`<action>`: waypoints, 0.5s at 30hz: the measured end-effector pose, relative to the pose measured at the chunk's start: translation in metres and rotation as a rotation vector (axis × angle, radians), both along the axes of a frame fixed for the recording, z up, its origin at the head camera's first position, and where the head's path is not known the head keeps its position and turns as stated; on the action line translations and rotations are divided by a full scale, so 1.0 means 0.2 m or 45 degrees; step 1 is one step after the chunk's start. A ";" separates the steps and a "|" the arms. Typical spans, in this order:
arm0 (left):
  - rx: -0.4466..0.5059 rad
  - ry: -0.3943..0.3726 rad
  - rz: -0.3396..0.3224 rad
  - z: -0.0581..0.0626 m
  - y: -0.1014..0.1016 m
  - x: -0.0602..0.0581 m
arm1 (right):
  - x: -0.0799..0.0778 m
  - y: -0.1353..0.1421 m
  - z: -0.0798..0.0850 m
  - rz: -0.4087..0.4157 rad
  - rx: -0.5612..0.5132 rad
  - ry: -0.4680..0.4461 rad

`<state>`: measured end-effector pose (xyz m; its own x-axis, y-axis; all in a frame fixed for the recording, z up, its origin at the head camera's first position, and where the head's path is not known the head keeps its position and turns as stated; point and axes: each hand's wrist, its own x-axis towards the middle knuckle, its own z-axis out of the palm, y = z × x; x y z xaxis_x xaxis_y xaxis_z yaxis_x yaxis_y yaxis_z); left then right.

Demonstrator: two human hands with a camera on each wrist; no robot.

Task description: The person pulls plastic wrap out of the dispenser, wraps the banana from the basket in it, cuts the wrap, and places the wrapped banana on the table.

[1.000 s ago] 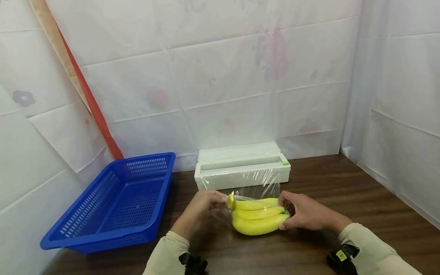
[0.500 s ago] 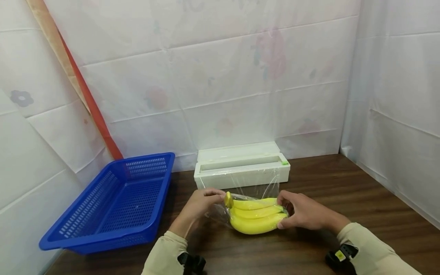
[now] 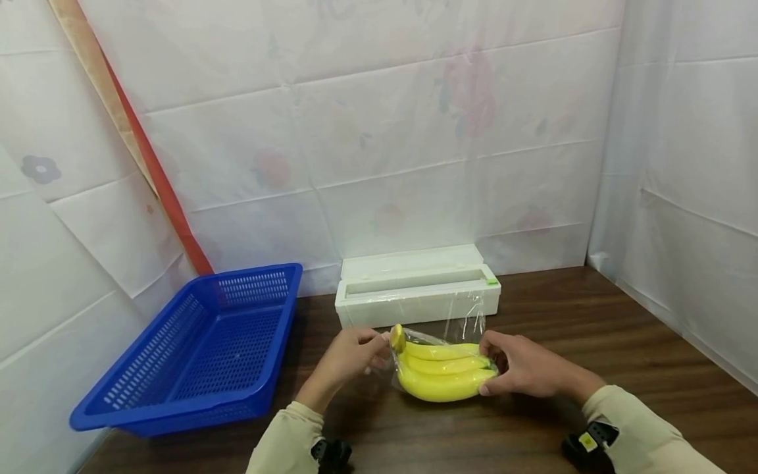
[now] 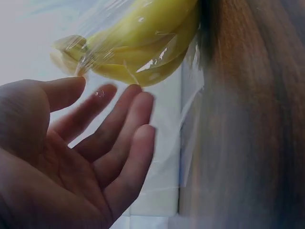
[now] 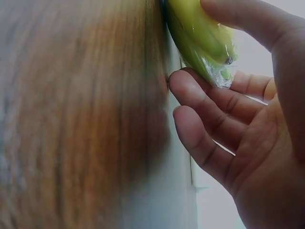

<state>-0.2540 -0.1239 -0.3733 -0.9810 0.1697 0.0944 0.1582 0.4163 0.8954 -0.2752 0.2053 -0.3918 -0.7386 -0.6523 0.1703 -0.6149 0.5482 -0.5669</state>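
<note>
A bunch of yellow bananas [image 3: 441, 375] lies on its side close over the table, covered by clear cling film [image 3: 468, 327]. My right hand [image 3: 527, 365] grips the banana tips at the right end, thumb in front and fingers behind. In the right wrist view, crumpled film wraps those green-tinged tips. At the other end my left hand [image 3: 352, 359] touches the film beside the stem [image 3: 398, 338]. The left wrist view shows its thumb and fingers [image 4: 138, 107] spread apart and loosely bent just below the bananas, with film stretched across the stem.
Behind the bananas stands a long white box [image 3: 417, 309], lid raised, a roll inside and a green tab at its right end. A blue perforated basket [image 3: 260, 395] stands left on the dark wooden table [image 3: 592, 316]. Printed white sheets [image 3: 385, 151] enclose the back and sides.
The banana stem has tipped upward slightly, and the film lies closer around it. My left fingers have loosened beside the stem. The right hand keeps its grip in nearly the same place.
</note>
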 end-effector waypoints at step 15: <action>0.241 0.143 0.130 0.01 0.01 0.01 | 0.00 -0.01 0.00 -0.021 -0.002 -0.030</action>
<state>-0.2529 -0.1215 -0.3710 -0.9737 0.0392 0.2243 0.2267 0.2617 0.9382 -0.2743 0.2038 -0.3923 -0.7531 -0.6397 0.1537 -0.5921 0.5571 -0.5822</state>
